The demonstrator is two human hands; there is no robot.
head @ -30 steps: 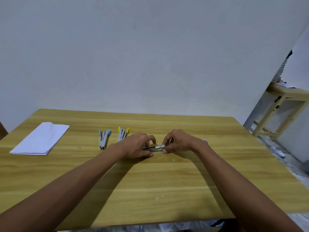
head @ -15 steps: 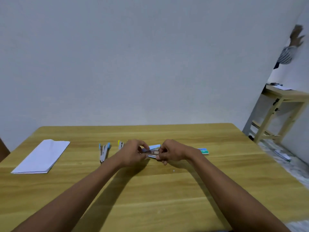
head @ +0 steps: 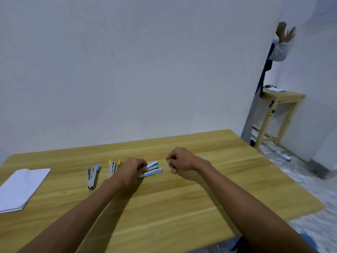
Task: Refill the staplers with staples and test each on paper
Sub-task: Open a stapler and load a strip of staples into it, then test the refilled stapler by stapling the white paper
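Observation:
A light blue stapler (head: 152,169) lies on the wooden table (head: 164,207), its top arm raised a little. My left hand (head: 132,168) grips its rear end. My right hand (head: 179,159) hovers just right of the stapler, apart from it, with fingers curled and nothing visible in them. A grey stapler with blue tips (head: 92,175) and a grey one with yellow tips (head: 113,166) lie splayed apart to the left. A stack of white paper (head: 20,187) rests at the table's left edge. A blue staple box (head: 204,159) peeks out behind my right wrist.
A small wooden side table (head: 279,114) stands at the right against the wall. A second person's raised hand and striped sleeve (head: 280,50) show above it. A tiny white speck (head: 171,186) lies on the table before me.
My right hand has let go of the blue stapler and drawn away to the right. The stapler now rests on the table under my left hand. My view has tilted upward.

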